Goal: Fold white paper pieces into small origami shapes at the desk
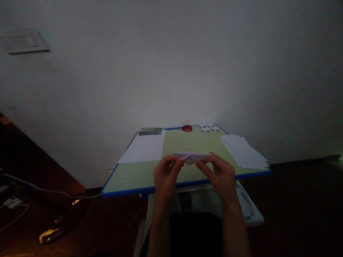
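A folded white paper piece (190,157) is held in the air above the near edge of a small green table with a blue rim (128,192). My left hand (165,178) pinches its left end with thumb and fingers. The right end is pinched the same way by my right hand (219,176). Both hands hover over the table's front edge, not resting on it.
A white sheet (144,148) lies at the table's left. A stack of white paper (245,151) sits at the right edge. Several small folded paper pieces (210,127) and a red ring (187,128) lie by the wall. White cables (40,189) cross the dark floor at left.
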### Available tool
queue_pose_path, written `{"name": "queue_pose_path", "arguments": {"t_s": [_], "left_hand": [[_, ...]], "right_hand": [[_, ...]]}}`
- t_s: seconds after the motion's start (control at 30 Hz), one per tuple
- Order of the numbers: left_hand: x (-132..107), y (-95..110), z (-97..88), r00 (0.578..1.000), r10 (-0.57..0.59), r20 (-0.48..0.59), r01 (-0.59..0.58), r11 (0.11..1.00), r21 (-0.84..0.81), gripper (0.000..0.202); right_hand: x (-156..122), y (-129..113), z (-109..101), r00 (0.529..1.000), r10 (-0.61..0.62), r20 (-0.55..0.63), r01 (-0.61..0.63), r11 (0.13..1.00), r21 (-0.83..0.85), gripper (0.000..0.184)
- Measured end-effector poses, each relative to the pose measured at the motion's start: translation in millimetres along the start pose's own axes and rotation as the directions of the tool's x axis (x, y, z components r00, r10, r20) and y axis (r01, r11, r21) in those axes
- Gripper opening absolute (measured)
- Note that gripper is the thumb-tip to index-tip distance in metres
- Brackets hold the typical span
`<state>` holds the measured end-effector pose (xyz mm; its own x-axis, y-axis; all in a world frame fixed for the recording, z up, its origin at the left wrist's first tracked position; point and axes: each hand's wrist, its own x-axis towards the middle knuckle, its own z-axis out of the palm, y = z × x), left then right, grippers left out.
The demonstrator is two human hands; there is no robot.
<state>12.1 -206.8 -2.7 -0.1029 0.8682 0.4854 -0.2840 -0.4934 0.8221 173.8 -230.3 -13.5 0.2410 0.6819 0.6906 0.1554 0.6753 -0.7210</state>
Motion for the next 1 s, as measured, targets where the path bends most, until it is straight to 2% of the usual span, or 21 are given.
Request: {"name": "queue_pose_path", "arguments": {"t_s": [0.33,0.6,0.77,0.9,1.0], "left_hand": [[-1.0,1.9,-0.8,0.999,0.031,0.033,-0.031,0.999,-0.025,0.015],[-0.5,-3.5,-4.1,0.997,0.08,0.008,-0.079,0.994,-0.07,0.014],[-1.6,-1.3,-5.3,0.991,0.129,0.036,-0.128,0.992,-0.022,0.012],[-3.5,5.7,-1.3,0.984,0.147,0.097,-0.141,0.988,-0.06,0.008],[-4.2,9.5,1.8,0.981,0.139,0.136,-0.129,0.988,-0.081,0.019]], "right_hand": [[0.6,-4.4,0.1,0.999,-0.038,-0.005,0.038,0.999,0.038,0.009],[2.4,-5.4,-1.0,0.982,-0.187,0.03,0.188,0.982,-0.034,0.016],[1.5,-6.3,-4.2,0.982,-0.184,0.033,0.185,0.982,-0.029,0.015],[0.9,-5.5,-5.6,0.988,-0.154,0.02,0.154,0.988,0.012,0.015],[1.6,-5.5,-5.0,0.988,-0.143,0.056,0.142,0.989,0.031,0.015]]}}
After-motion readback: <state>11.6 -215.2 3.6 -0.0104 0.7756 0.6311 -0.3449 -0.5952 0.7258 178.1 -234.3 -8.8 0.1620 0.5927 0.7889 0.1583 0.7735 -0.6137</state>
